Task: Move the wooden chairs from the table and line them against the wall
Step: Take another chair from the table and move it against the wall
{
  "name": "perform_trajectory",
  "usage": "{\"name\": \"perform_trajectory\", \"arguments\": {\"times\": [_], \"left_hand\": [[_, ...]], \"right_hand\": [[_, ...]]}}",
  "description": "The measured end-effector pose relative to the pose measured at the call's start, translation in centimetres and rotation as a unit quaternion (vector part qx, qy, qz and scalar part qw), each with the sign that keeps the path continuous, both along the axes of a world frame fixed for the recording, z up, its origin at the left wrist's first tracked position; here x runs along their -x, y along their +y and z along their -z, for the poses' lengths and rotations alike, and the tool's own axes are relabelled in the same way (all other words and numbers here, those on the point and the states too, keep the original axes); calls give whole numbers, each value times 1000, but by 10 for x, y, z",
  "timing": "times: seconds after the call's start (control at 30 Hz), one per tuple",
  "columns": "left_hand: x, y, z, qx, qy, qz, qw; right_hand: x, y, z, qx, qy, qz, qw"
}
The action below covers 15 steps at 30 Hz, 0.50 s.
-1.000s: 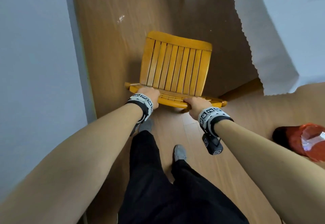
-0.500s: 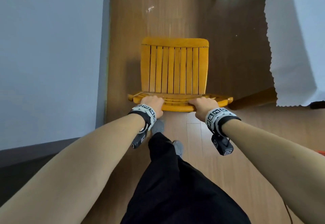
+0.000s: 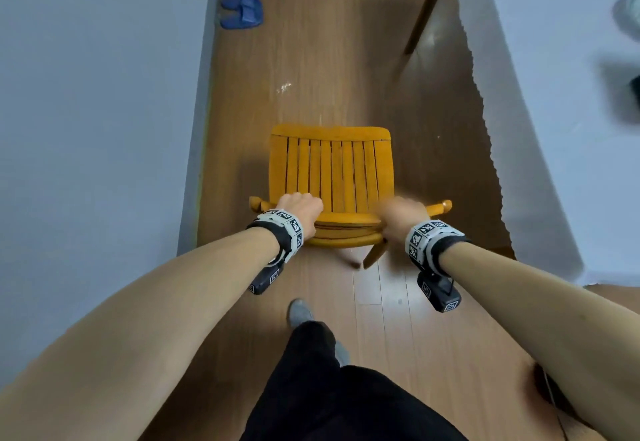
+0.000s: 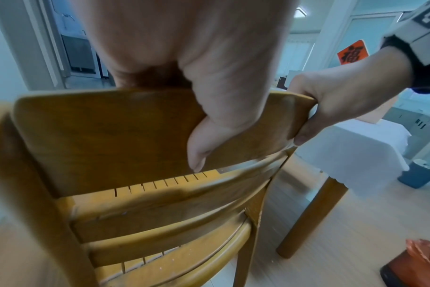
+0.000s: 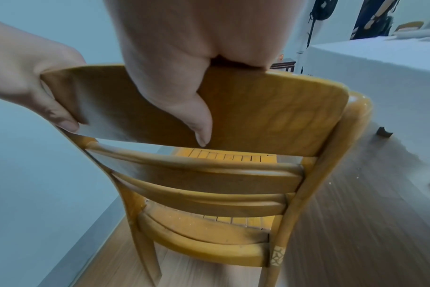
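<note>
both arms reach forward over the wooden floor, the wall to the chair's left. the left hand grips the top rail of the chair, thumb down its back, fingers over the front. the right hand clasps the same rail beside it. the table stands to the chair's right.

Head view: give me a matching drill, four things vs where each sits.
Things:
1. yellow wooden slatted chair
2. pair of blue slippers
3. white tablecloth with scalloped edge
4. left hand

Places:
A. hangs along the right side
B. by the wall, far left
C. grips the chair's top rail
D. centre of the floor

Pairs: 1-D, 2-B, 3-A, 4-C
</note>
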<state>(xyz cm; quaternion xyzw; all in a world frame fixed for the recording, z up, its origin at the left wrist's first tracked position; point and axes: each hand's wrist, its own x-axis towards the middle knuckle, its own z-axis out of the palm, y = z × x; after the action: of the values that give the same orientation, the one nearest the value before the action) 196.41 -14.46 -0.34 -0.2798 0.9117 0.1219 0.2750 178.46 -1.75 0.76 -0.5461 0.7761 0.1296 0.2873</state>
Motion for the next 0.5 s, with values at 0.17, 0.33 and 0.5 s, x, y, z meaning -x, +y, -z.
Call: {"name": "perform_trajectory", "arguments": {"times": [0.17,0.33,0.5], "left_hand": [[33,-51,-7,1,16,-3,1000],[68,-107,-11,-4,-10,-20,1000],[114,-171,-16,3,-26,-40,999]], "right_hand": [[38,-54,-2,6,7,5,1000],[74,-109,2,12,0,-22,1000],[125,-179,0,15,-11,-52,998]]}}
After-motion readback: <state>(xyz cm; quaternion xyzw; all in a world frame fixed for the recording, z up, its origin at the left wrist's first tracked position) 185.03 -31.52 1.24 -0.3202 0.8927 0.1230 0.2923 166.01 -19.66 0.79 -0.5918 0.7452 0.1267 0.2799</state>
